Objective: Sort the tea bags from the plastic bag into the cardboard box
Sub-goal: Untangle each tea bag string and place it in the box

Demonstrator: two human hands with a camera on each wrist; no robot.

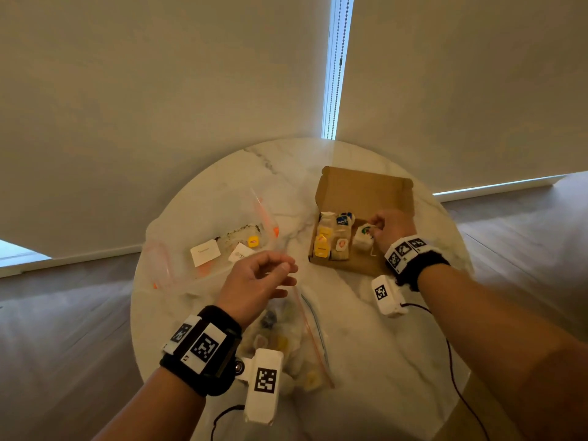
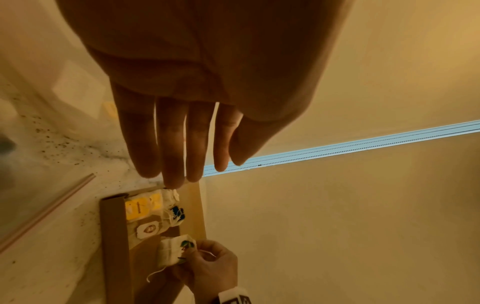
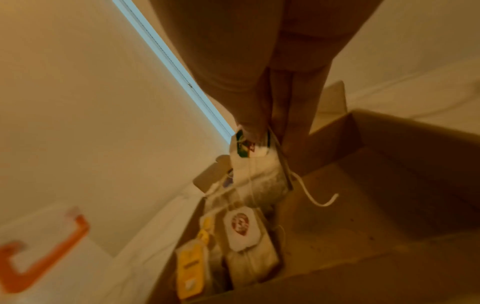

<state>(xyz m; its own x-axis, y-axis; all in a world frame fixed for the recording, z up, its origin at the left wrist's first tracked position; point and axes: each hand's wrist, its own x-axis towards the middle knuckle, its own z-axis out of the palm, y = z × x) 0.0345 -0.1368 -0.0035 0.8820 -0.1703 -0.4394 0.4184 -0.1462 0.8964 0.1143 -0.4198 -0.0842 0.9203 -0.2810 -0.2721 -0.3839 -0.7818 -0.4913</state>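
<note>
An open cardboard box [image 1: 366, 189] sits at the right of the round marble table, holding several tea bags [image 1: 331, 240] in rows along its left side. My right hand [image 1: 386, 229] is inside the box and pinches a green-tagged tea bag [image 1: 362, 238], also seen in the left wrist view [image 2: 172, 250] and the right wrist view [image 3: 255, 168]; its string dangles. My left hand [image 1: 264, 281] hovers empty with relaxed fingers over a clear plastic bag [image 1: 286, 348] of tea bags near the table's front.
A second clear zip bag [image 1: 206, 246] with an orange seal lies at the table's left, with a yellow tag, paper labels and loose tea crumbs in it. Cables run from the wrist cameras. The table edge [image 1: 136, 313] curves close around.
</note>
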